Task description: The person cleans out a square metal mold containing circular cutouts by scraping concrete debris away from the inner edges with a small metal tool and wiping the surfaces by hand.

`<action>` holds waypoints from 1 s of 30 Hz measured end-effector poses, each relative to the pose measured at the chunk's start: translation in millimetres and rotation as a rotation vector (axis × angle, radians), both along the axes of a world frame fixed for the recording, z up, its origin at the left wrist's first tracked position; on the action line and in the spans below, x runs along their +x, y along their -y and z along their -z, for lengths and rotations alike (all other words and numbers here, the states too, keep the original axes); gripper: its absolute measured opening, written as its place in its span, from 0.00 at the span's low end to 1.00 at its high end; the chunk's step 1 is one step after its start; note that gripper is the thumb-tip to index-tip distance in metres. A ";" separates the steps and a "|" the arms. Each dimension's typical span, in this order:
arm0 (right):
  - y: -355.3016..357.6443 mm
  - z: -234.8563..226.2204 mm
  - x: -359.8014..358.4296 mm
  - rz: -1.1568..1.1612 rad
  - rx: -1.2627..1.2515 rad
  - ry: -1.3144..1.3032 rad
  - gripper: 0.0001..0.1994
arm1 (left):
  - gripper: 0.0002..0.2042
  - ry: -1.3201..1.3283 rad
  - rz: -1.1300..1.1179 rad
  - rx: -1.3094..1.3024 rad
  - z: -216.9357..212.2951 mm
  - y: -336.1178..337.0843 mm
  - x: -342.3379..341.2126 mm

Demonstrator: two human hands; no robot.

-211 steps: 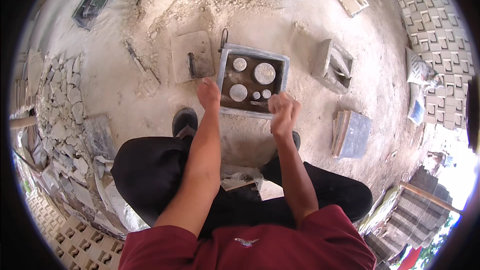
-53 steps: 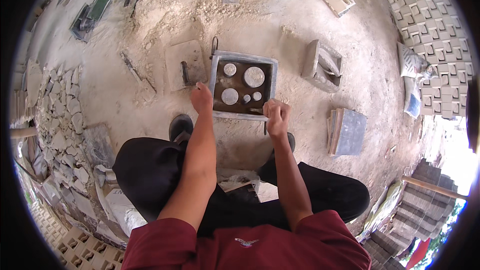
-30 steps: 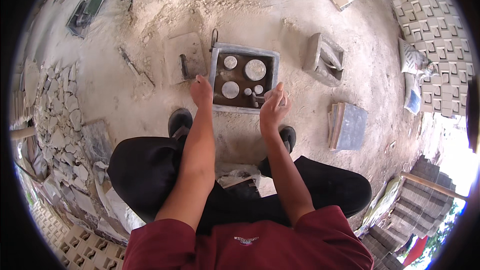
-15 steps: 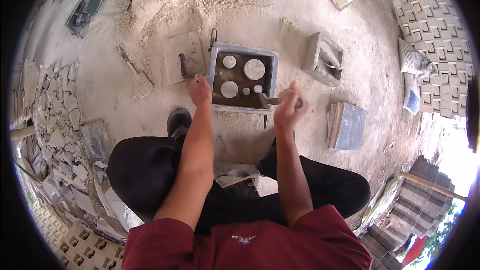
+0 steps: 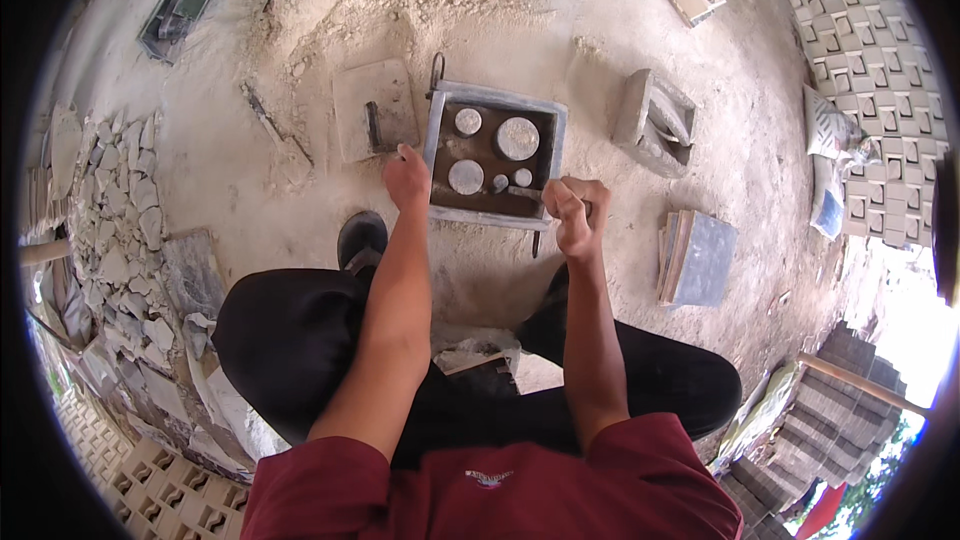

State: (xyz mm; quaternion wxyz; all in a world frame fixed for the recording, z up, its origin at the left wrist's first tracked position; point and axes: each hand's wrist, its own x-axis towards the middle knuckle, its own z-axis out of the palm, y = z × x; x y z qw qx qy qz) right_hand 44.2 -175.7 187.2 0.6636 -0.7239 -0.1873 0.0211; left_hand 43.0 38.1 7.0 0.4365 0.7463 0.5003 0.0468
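Right hand (image 5: 578, 212), fingers curled round short-handled tool (image 5: 527, 192); long axis toward nine o'clock, tip over five-o'clock part of rectangular mould (image 5: 505, 95). Left hand (image 5: 406, 180) farther, at mould's nine-o'clock side; finger state unclear.

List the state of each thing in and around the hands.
Rectangular frame, open-topped, on the ground
Round blocks, sitting inside the frame
Hammer-like tool, held, one end over the frame
Right hand, grip closed on the tool
Left hand, beside the frame, grip unclear
Handled plate, flat on the ground
Boards, stacked
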 end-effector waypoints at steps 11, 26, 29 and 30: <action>3.9 29.0 8.5 -0.017 -0.034 0.003 0.19 | 0.30 0.015 0.051 -0.004 -3.6 9.2 5.5; -3.6 1.4 -17.1 -0.036 0.146 -0.116 0.19 | 0.30 -0.008 0.033 0.007 5.1 -1.9 -7.6; 7.1 24.8 -10.6 0.046 0.133 -0.181 0.19 | 0.30 0.003 0.045 -0.010 -7.5 8.9 1.6; 1.0 19.9 -10.3 0.075 0.204 -0.210 0.18 | 0.30 0.002 0.040 0.002 -6.2 6.3 -1.5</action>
